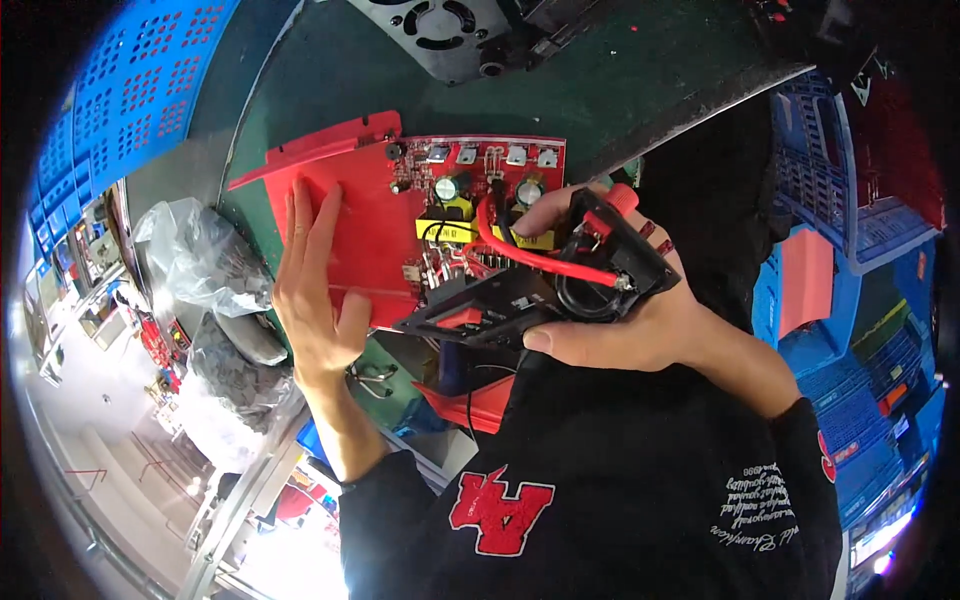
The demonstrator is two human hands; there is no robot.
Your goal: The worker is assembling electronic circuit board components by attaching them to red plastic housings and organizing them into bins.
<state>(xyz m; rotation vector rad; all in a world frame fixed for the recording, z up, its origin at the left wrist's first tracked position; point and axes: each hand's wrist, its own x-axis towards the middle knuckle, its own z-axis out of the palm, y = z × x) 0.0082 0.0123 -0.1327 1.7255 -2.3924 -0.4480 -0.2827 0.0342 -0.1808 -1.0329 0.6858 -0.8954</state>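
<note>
A red metal casing (372, 225) with a raised side wall lies on the bench in front of me. My left hand (318, 300) rests flat on its left part, fingers stretched out, thumb near the close edge. At the casing's right part is a circuit board (470, 180) with capacitors and yellow-wrapped transformers. My right hand (640, 325) grips a black end panel (505, 300), thumb on the near side, fingers around its far side and over the board. A thick red cable (545, 262) loops from the board to a terminal on the panel.
A grey metal housing with a fan grille (435, 22) stands at the far edge. Clear plastic bags (200, 255) lie left. Blue perforated crates (140, 90) are at far left, more blue bins (840, 340) at right. A red part (485, 405) lies below the casing.
</note>
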